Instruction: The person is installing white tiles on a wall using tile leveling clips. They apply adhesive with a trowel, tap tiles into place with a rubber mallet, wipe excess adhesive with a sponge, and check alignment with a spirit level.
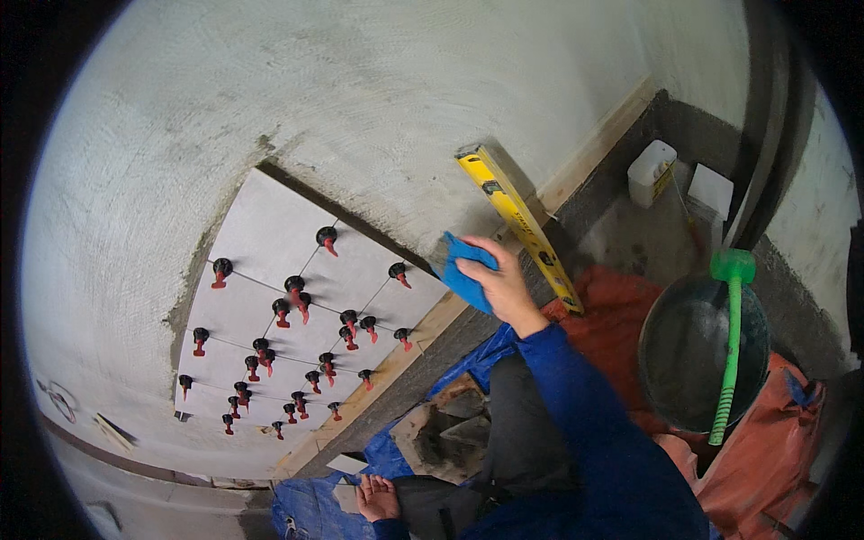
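Note:
My right hand grips a folded blue cloth at the wall, just beyond the right end of the tiles. Pale wall tiles cover the lower wall, with several black-and-red levelling clips standing along their joints. Low in the middle, my left hand is held palm up beside my leg, its fingers loosely apart and holding nothing. A yellow spirit level leans on the wall to the right of the cloth.
A wooden batten runs beneath the tiles. At right, a dark bucket stands on reddish sheeting, with a long green-handled tool across it. A white container sits in the corner. Blue sheeting covers the floor below.

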A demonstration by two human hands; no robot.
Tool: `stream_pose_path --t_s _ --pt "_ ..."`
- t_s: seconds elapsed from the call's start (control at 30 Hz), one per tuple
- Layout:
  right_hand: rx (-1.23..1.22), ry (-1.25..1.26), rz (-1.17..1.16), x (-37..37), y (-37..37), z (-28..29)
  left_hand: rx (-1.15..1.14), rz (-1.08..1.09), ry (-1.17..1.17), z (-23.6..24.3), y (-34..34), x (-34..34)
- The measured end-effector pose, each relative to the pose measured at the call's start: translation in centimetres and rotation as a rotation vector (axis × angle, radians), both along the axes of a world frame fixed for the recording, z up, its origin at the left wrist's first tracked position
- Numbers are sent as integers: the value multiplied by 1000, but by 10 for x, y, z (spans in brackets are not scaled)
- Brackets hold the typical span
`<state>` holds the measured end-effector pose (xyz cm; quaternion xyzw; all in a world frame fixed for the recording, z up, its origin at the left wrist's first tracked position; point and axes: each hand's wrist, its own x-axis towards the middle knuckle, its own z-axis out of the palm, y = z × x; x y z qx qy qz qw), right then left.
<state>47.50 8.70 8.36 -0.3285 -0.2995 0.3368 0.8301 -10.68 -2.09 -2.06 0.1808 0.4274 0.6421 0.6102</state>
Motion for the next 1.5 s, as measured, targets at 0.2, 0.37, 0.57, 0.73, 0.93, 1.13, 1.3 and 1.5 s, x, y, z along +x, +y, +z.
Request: stream_pose_path --t_s 0.2,0.37,0.57,0.73,0.93,1.13,1.3,1.5 --pt "60 -255 -151 -4 51 38 -60 0 35 3 3 -1" --pt "134 -354 -118 -11 77 37 -85 41 7 5 3 0" --pt "-94 -458 -217 -27 73 -51 -68 47 76 7 -1 1" --pt "-230 -72 -137 -27 47 -101 -66 43 45 4 0 -1" --pt "9 635 337 -28 19 -79 -43 20 51 2 2 1" --pt "-97 417 129 -40 36 -74 -68 68 21 8 0 8" --pt "-283 4 -129 -56 59 -86 -35 62 -31 5 -2 6" --pt "-244 -152 -143 -56 73 -73 99 -119 -18 -2 0 1"
